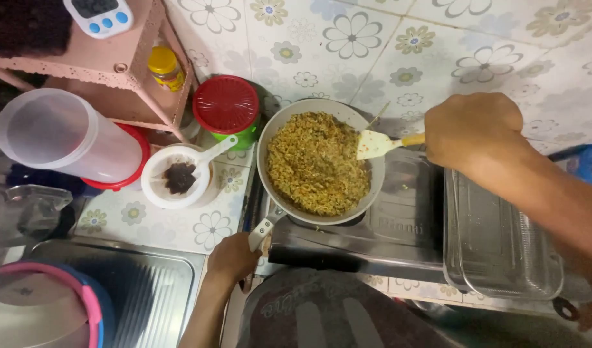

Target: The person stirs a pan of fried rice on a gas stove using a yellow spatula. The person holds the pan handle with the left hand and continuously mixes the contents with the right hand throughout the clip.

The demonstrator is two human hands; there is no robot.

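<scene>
Nearest the camera, the person's left hand [233, 256] is closed around the handle of a pale frying pan [275, 138], gripping it at the front edge of a steel gas stove [399, 225]. To the left of that hand, a steel sink [148, 290] takes up the near left corner of the counter, with a pink-rimmed basin [83, 303] partly in view inside it. The pan sits on the stove's left burner and is filled with yellowish fried rice [315, 161] flecked with darker bits. On the stove's right side lies a clear glass baking dish [502, 238] (it looks empty, though glare makes that hard to judge). Farther back, the right hand [473, 132] is wrapped around the wooden handle of a pale spatula [376, 144], whose blade rests at the right edge of the rice, touching it just inside the pan's rim. Left of the pan, on the flower-patterned tile counter [206, 229], stands a small white bowl [173, 180] holding something dark and a white spoon. Beside it, toward the left edge, a clear plastic jug [64, 138] lies tilted over a red-rimmed container. Behind the bowl is a green container with a red lid [226, 105], just beside the pan's far left rim. At the far left corner, a pink shelf [96, 64] carries a white kitchen timer [99, 14], and a yellow-capped jar [165, 66] stands below it against the tiled wall.
</scene>
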